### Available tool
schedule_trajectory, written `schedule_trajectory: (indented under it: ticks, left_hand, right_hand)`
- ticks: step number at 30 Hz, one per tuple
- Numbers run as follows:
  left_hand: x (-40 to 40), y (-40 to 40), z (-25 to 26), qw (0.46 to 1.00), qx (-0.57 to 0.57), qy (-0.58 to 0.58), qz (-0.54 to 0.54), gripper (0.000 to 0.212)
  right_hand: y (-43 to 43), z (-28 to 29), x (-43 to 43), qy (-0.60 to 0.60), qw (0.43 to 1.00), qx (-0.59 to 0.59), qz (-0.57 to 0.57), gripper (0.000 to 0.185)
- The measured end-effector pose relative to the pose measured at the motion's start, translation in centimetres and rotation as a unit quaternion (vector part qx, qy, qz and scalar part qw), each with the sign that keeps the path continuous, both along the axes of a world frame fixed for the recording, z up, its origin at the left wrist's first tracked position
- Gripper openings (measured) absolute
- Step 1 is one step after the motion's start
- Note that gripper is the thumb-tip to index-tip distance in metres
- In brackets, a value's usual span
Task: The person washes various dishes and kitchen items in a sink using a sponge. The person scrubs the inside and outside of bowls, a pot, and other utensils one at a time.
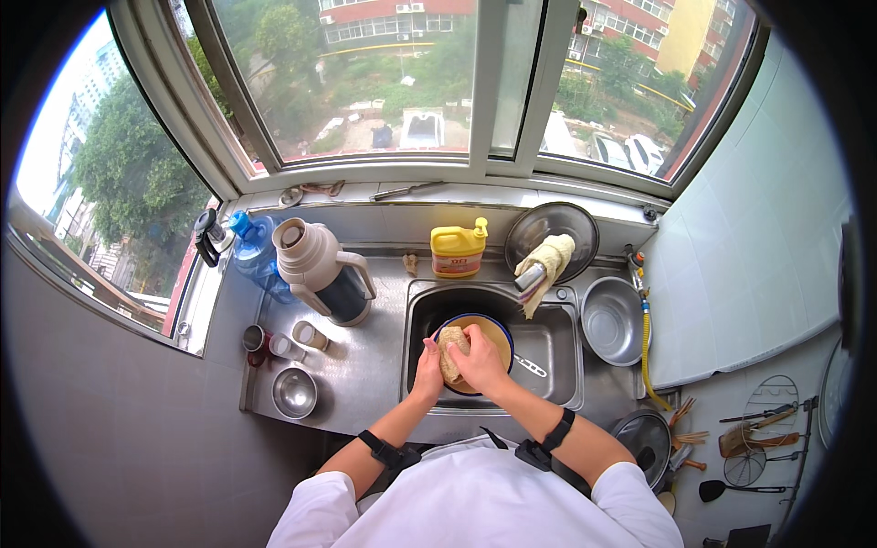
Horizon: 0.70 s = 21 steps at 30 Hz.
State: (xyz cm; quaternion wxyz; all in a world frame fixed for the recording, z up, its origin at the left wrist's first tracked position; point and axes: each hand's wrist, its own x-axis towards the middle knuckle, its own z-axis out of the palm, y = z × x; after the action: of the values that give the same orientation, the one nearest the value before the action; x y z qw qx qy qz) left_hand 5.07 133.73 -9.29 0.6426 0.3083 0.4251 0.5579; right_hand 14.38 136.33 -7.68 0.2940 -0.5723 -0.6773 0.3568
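Observation:
Both hands are over a blue-rimmed basin [508,335] in the steel double sink [548,394]. They hold a tan, rough-surfaced oblong thing [452,353], perhaps a root vegetable; its exact kind cannot be told. My left hand [429,373] cups its left side. From the right, my right hand [478,359] grips it, with the thumb across its top. The basin's inside looks yellowish brown, and part of it is hidden by the hands. Just right of the basin, a white slotted utensil [531,365] lies partly in view in the sink.
Behind the sink, a cloth-wrapped tap [546,264] juts forward near a large round lid [531,222] and a yellow pump jug [458,250]. A steel bowl [616,322] stands right. Leftward are a thermos jug [329,274], a blue water bottle [257,257], cups [310,335] and a small bowl [295,393].

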Motion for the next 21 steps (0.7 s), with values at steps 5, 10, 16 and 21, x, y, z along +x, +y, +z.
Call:
schedule_trajectory:
  ticks: [5, 10, 16, 21]
  left_hand:
    - [-0.5, 0.1, 0.7, 0.999, 0.035, 0.024, 0.011, 0.054]
    - [-1.5, 0.5, -0.2, 0.983, 0.14, 0.119, -0.024, 0.053]
    - [-0.3, -0.3, -1.1, 0.991, 0.04, 0.128, -0.001, 0.053]
    - [-0.6, 0.1, 0.2, 0.987, 0.036, 0.158, 0.001, 0.053]
  right_hand:
    - [0.2, 0.5, 1.0, -0.047, 0.989, 0.088, 0.105, 0.029]
    - [0.3, 1.2, 2.2, -0.284, 0.923, 0.094, 0.243, 0.024]
    - [1.6, -0.1, 2.1, -0.246, 0.935, 0.232, 0.105, 0.03]
    - [0.7, -0.9, 1.9, -0.15, 0.939, 0.217, 0.222, 0.031]
